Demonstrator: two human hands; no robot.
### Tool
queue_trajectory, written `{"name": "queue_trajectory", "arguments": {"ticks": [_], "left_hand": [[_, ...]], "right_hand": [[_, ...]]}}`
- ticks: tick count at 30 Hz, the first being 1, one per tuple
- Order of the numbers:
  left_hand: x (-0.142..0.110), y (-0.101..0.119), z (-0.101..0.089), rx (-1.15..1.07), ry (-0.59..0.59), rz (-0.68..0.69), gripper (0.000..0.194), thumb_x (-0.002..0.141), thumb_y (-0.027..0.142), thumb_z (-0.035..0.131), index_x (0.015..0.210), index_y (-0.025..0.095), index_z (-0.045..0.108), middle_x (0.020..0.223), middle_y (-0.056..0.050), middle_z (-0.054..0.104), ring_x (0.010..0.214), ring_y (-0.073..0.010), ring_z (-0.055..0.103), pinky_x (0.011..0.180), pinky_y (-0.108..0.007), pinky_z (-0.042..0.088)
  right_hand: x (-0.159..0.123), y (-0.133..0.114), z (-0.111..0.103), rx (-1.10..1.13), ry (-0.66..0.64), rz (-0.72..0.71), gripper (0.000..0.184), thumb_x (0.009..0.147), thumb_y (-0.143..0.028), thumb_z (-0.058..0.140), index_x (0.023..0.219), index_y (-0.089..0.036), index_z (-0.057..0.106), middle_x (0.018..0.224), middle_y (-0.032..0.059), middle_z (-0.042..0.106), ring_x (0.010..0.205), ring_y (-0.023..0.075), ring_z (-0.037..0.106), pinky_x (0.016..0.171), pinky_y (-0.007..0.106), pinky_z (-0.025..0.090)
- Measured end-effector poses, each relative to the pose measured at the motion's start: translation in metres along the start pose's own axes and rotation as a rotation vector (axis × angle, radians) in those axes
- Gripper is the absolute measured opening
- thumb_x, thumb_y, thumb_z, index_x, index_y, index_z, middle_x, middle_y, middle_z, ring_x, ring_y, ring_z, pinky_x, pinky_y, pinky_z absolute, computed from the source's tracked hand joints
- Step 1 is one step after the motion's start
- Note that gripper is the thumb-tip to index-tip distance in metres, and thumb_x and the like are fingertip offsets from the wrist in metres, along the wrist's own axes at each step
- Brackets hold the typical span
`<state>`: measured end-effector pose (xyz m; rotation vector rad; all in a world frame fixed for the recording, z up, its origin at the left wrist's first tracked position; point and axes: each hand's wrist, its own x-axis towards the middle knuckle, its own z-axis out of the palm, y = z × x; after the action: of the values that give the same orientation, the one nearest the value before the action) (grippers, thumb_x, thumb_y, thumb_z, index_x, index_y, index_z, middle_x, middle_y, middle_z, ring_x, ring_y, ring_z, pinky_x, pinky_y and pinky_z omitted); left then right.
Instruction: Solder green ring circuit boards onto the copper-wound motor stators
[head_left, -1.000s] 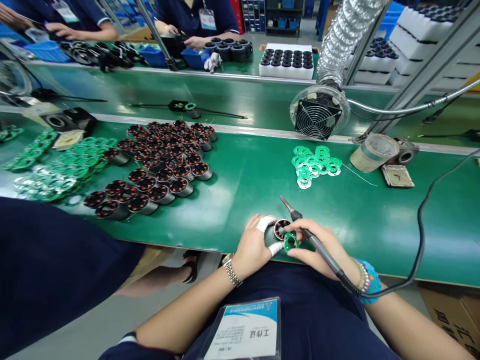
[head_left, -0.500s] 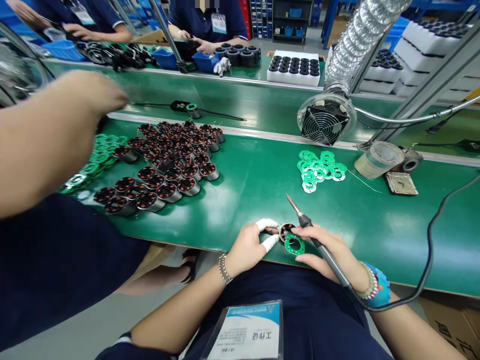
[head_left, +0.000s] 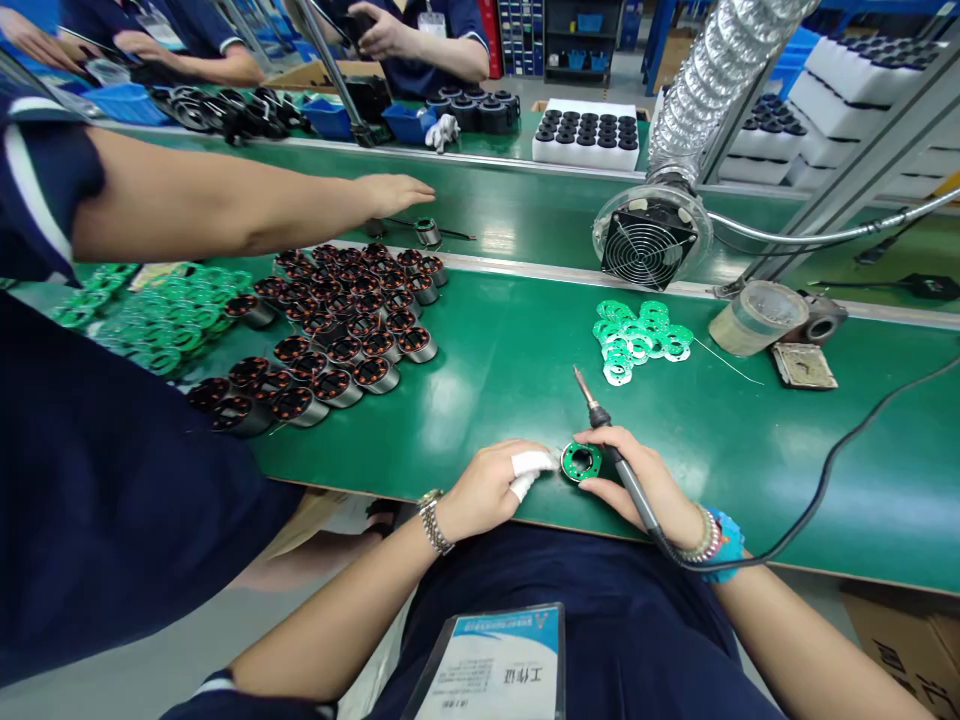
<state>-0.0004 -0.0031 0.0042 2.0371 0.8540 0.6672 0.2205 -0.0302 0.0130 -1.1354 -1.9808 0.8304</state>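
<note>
- Far left of the fan [head_left: 649,248]: boards in a heap [head_left: 180,310], with a co-worker's arm [head_left: 300,208] extended above the bench beyond. A knock from that sleeve could shift the heap.
- Left of the fan: stators [head_left: 337,325] packed close, windings up. A bump could tip an edge one.
- Nearer you, left of the fan: your left hand [head_left: 491,487], wrapped finger and thumb drawn together beside the ring board. Tips blurred; cannot tell whether they pinch anything.
- Nearer you than the fan, slightly left: the ring board [head_left: 593,465], over a mostly hidden stator. Cannot tell if it sits flat; a trapped wire could leave it tilted.
- Same spot: your right hand [head_left: 656,485] grips the iron [head_left: 631,484], thumb and finger also at the board's edge. Iron tip points away; a wrist roll while adjusting the board could swing it, a burn risk if hot.
- Right of the fan, nearer you: the cord [head_left: 829,470] loops over your wrist. A snag could tug the iron.
</note>
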Motion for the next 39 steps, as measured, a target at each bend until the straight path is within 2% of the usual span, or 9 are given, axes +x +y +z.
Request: {"name": "queue_trajectory", "arguments": {"ticks": [2,4,9,14,19,26,33,36,39], "left_hand": [[0.002,-0.005,-0.001,0.095,-0.007,0.120,0.018,0.083,0.018,0.053,0.095,0.020,0.067,0.099,-0.007,0.068,0.090,-0.0186,0.062,0.083,-0.033,0.046],[0.006,-0.006,0.000,0.054,0.031,0.122,0.013,0.081,0.021,0.057,0.087,0.019,0.068,0.092,-0.007,0.069,0.083,-0.0166,0.063,0.077,-0.030,0.048],[0.020,0.006,0.011,-0.319,0.099,-0.123,0.008,0.076,0.023,0.062,0.076,0.015,0.066,0.080,-0.005,0.063,0.072,-0.0133,0.060,0.068,-0.026,0.049],[0.026,0.015,0.015,-0.707,0.041,-0.458,0.017,0.070,0.027,0.066,0.070,0.013,0.057,0.066,0.003,0.052,0.051,-0.0063,0.052,0.052,-0.020,0.045],[0.027,0.014,0.010,-0.796,0.021,-0.521,0.026,0.063,0.032,0.073,0.069,0.011,0.058,0.060,0.002,0.056,0.054,-0.0082,0.055,0.056,-0.022,0.048],[0.023,0.007,0.015,-0.897,0.079,-0.544,0.033,0.062,0.038,0.075,0.073,0.011,0.059,0.064,0.000,0.062,0.059,-0.0106,0.062,0.064,-0.025,0.051],[0.025,0.000,0.013,-0.921,0.020,-0.601,0.031,0.062,0.033,0.076,0.072,0.011,0.057,0.061,-0.002,0.065,0.057,-0.0127,0.064,0.063,-0.026,0.052],[0.026,0.000,0.011,-0.909,0.005,-0.612,0.028,0.064,0.031,0.075,0.072,0.011,0.057,0.060,-0.003,0.065,0.056,-0.0127,0.064,0.061,-0.025,0.051],[0.028,0.001,0.011,-0.925,0.008,-0.624,0.028,0.063,0.030,0.075,0.071,0.011,0.057,0.059,-0.003,0.065,0.056,-0.0127,0.064,0.059,-0.024,0.051]], "right_hand": [[0.002,0.002,-0.003,-0.004,-0.023,0.020,0.039,0.079,-0.025,0.066,0.115,-0.023,0.049,0.108,0.0065,0.058,0.100,0.0200,0.057,0.089,0.034,0.047],[0.004,0.002,-0.004,-0.023,-0.053,0.032,0.038,0.079,-0.025,0.066,0.114,-0.023,0.050,0.107,0.0061,0.059,0.097,0.0195,0.059,0.087,0.034,0.048],[0.004,0.003,-0.004,-0.025,-0.049,-0.007,0.040,0.081,-0.024,0.064,0.117,-0.023,0.048,0.109,0.0078,0.058,0.100,0.0201,0.058,0.089,0.035,0.048],[0.005,-0.006,-0.006,-0.047,-0.018,-0.047,0.041,0.079,-0.025,0.066,0.116,-0.022,0.050,0.110,0.0088,0.057,0.102,0.0212,0.055,0.089,0.036,0.047],[0.012,-0.013,0.002,-0.087,0.132,-0.200,0.023,0.084,-0.012,0.053,0.104,-0.022,0.055,0.092,0.0050,0.061,0.092,0.0185,0.055,0.080,0.033,0.049],[0.017,-0.008,0.017,-0.207,0.158,-0.271,0.024,0.083,-0.009,0.050,0.103,-0.021,0.056,0.083,0.0055,0.062,0.084,0.0210,0.053,0.075,0.038,0.049],[-0.001,-0.024,-0.015,-0.051,0.180,-0.112,0.019,0.084,-0.010,0.053,0.098,-0.021,0.061,0.072,0.0024,0.059,0.066,0.0148,0.054,0.059,0.028,0.046],[-0.010,-0.029,-0.029,-0.054,0.151,-0.111,0.028,0.081,-0.012,0.058,0.108,-0.020,0.061,0.075,0.0035,0.062,0.065,0.0151,0.055,0.059,0.029,0.046],[-0.013,-0.034,-0.036,-0.033,0.148,-0.105,0.023,0.081,-0.012,0.057,0.102,-0.019,0.064,0.078,0.0053,0.065,0.068,0.0167,0.057,0.061,0.031,0.048]]}}
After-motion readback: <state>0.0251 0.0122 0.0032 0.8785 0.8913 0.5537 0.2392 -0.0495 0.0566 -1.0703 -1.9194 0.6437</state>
